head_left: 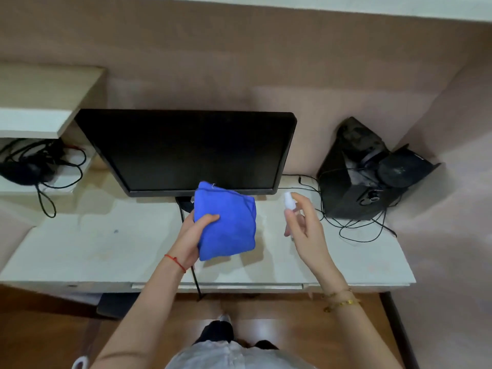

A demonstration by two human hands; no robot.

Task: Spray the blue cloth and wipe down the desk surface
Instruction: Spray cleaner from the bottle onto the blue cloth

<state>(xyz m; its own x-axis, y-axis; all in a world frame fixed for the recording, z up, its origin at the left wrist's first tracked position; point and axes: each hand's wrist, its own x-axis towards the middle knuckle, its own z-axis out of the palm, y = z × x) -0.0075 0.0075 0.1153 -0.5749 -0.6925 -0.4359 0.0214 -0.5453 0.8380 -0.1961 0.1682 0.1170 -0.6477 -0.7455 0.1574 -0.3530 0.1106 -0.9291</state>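
While the left hand (190, 237) pinches the folded blue cloth (225, 225) above the desk (80, 251), its face turned rightward to catch mist, the right hand (303, 227) wraps 1 small spray bottle (289, 202), nozzle aimed at it.

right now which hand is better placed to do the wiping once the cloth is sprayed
Left. The left hand already grips the folded blue cloth above the desk, while the right hand is busy holding the spray bottle aimed at it.

Folded blue cloth (226, 222) held above white desk (80, 249), small white spray bottle (288, 202) upright beside it
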